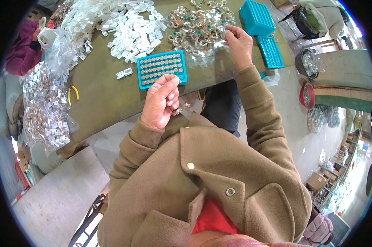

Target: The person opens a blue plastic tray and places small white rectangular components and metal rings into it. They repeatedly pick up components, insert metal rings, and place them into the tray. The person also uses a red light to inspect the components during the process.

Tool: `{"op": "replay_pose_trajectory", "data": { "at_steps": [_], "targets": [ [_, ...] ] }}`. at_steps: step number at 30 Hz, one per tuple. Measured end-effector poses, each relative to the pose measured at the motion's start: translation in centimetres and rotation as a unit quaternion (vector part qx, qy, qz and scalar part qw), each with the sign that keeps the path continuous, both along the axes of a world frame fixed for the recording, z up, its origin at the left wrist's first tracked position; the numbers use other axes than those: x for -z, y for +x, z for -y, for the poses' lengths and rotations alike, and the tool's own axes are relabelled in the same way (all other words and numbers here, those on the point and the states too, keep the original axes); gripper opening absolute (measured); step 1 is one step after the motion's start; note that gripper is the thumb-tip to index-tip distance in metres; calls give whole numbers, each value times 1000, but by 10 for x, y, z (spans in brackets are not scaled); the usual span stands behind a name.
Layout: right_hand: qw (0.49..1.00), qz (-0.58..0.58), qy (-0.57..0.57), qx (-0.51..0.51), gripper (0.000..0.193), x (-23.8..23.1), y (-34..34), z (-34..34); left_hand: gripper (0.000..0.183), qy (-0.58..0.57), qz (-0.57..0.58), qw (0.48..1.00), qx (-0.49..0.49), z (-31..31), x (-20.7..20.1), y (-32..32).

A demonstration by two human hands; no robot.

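My left hand (161, 101) is closed just in front of a blue tray (143, 84) that holds rows of small round silvery pieces. A small clear, looped piece (182, 109) sticks out below its curled fingers. My right hand (238, 45) is raised at the right edge of a loose pile of clear coiled pieces (198, 29) with green and orange bits among them. Its thumb and forefinger are pinched together, and whatever may be between them is too small to make out.
White plastic pieces (132, 37) are heaped at the far left, and two of them lie beside the tray. Yellow-handled pliers (73, 94) lie near bagged parts (48, 111). Blue trays (270, 51) stand at the right table edge. Another person's purple sleeve (23, 49) shows at the left.
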State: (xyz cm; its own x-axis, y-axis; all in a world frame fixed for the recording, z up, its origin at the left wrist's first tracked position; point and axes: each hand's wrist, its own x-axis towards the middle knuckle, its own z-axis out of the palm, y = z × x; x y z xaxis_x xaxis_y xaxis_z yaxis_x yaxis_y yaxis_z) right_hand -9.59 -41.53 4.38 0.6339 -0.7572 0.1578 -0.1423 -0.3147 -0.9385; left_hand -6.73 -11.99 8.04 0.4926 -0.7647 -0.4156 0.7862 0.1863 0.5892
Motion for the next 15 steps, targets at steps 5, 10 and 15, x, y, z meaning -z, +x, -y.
{"op": "replay_pose_trajectory", "data": {
  "at_steps": [5,10,15],
  "targets": [
    [988,87,87,-97,22,-21,4,-15,15,25,79,996,-27,3,-11,-1],
    [971,86,-12,-221,19,-50,3,-49,22,67,282,952,-103,-1,-37,7],
    [928,97,-51,-357,21,-67,-4,-98,28,101,415,899,-93,-3,-49,14]
  ]
}}
